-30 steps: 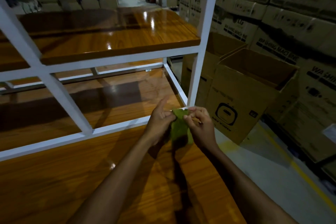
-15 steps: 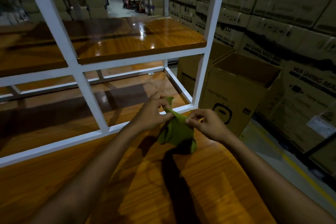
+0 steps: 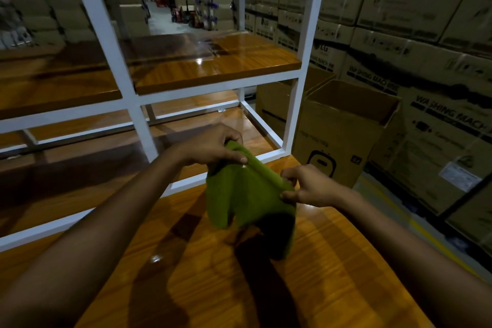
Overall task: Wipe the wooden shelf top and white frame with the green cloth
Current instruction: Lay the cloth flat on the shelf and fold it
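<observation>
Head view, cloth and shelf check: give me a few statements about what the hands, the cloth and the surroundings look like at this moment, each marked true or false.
1. Both hands hold the green cloth. True: the left hand pinches its upper edge and the right hand grips its right edge.
2. The cloth lies flat on the wooden shelf top. False: it hangs from the hands above the wood.
3. The cardboard box right of the white frame is open at the top. True.
4. The frame is black. False: it is white.
5. A hand is wiping the frame. False: neither hand nor the cloth touches it.
</observation>
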A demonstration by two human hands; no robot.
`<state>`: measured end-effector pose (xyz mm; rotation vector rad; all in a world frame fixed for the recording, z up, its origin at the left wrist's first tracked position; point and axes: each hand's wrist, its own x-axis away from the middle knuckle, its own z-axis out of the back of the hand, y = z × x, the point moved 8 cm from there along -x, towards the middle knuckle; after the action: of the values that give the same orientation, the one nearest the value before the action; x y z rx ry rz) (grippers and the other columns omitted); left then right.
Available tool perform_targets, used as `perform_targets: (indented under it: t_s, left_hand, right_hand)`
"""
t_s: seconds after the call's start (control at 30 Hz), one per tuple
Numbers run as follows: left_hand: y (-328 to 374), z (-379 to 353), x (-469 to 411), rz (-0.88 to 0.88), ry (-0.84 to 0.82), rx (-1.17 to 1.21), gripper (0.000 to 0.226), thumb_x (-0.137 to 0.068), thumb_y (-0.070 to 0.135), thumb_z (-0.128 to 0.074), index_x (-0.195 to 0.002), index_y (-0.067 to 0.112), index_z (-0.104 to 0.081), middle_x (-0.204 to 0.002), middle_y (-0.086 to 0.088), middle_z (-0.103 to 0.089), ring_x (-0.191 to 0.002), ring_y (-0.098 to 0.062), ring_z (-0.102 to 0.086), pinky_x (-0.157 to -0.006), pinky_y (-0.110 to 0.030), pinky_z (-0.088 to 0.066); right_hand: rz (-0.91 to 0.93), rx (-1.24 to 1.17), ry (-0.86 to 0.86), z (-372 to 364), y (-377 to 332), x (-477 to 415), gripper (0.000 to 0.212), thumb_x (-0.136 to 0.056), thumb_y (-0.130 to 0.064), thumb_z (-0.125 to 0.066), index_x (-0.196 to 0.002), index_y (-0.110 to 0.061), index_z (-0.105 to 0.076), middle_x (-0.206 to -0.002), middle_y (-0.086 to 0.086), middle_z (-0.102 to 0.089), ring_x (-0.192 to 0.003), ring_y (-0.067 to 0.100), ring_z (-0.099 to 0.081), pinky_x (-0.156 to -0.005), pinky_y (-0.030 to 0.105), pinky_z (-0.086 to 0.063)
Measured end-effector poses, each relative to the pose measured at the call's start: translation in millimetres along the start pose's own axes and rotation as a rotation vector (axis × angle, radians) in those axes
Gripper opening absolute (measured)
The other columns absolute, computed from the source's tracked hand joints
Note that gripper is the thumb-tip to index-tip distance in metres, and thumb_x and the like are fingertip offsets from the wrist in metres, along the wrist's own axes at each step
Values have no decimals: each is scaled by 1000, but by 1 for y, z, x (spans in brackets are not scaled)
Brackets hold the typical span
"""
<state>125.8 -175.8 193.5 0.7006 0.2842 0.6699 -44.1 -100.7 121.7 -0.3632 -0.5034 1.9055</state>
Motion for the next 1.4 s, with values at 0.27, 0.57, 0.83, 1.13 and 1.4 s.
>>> perform_targets:
  t_s: [0.27,0.57,0.83,1.13,1.4]
  left_hand:
    - [-37,18,31,122,-19,70,15,-79,17,-79,-86,5,-73,-85,-9,-70,-78,-12,-63,-64,-24,-48]
    - [-97,17,45,282,-92,-76,11,-82,7,-75,-87,14,-69,-82,-1,-70,-76,-12,-66,-63,-21,-51]
    - [-88,52,26,218,254,-485,15,-79,0,-68,-77,15,-66,-80,-6,-62,-83,-27,-60,-68,-36,-48]
    - [-55,-10,77,-175,540,-516,16,-79,-3,-59,-84,10,-67,-90,-9,-61,-87,-27,-57,-73,-36,-45]
    - [-133,-161,122,58,-59,-449,39,-86,54,-46,-95,25,-72,-94,7,-70,-82,-11,-64,-69,-33,-53]
  right_hand:
    - [-97,-30,-108,-11,19,11,19,-82,-27,-73,-80,-14,-59,-84,7,-63,-76,22,-59,-67,44,-48]
    - [-329,-102,-295,-2,54,19,16,-77,-28,-82,-80,-19,-68,-86,1,-72,-83,19,-68,-76,42,-55]
    - [-439,52,151,68,48,13,16,-80,-17,-79,-85,-15,-64,-84,4,-67,-76,19,-66,-64,35,-55]
    - [-278,363,545,41,40,67,12,-91,-16,-60,-83,-21,-53,-80,-5,-54,-68,13,-51,-50,23,-29]
    - [-533,489,-127,-110,108,118,13,-85,-22,-58,-84,-22,-45,-95,6,-50,-93,29,-53,-65,34,-38]
